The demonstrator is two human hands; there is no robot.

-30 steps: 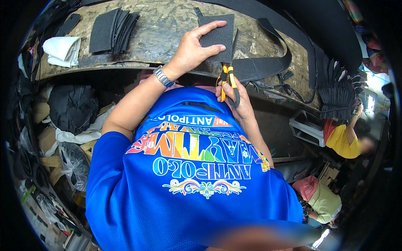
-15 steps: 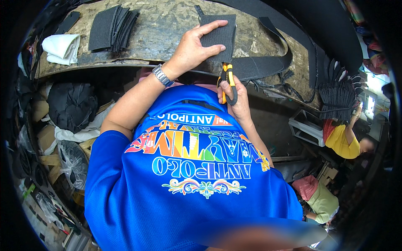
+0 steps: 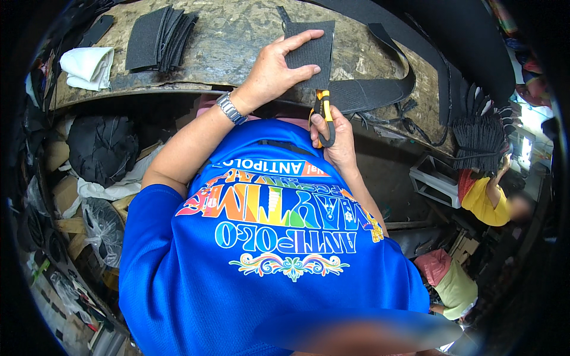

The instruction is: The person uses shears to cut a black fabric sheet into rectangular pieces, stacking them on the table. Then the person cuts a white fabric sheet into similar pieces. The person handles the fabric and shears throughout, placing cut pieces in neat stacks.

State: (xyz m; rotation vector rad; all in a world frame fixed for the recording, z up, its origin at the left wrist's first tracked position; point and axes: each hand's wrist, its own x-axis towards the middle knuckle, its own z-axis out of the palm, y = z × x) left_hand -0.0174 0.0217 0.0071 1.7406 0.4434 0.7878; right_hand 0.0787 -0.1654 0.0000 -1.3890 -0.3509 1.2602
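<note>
My left hand [image 3: 278,72], with a metal watch at the wrist, holds a black ribbed square of material [image 3: 310,53] at the table's near edge. Its thumb and index finger lie spread across the square's face; the other fingers are mostly hidden. Just below, my right hand [image 3: 335,137] grips yellow-and-black scissors [image 3: 324,115] by the handles, which are nearly together. They point up at the square's lower right corner, and their blades are hardly visible there. A long black strip [image 3: 374,94] of similar material curls away to the right from beside the scissors.
On the worn wooden table [image 3: 237,44] sit a stack of black squares [image 3: 159,40] and a folded white cloth [image 3: 87,68]. A tied black bundle [image 3: 478,139] hangs at the right edge. Bags crowd the lower left. Two people [image 3: 487,199] are at the right.
The scissors' handles have come closer together in my right hand. My left hand and the black square have hardly moved.
</note>
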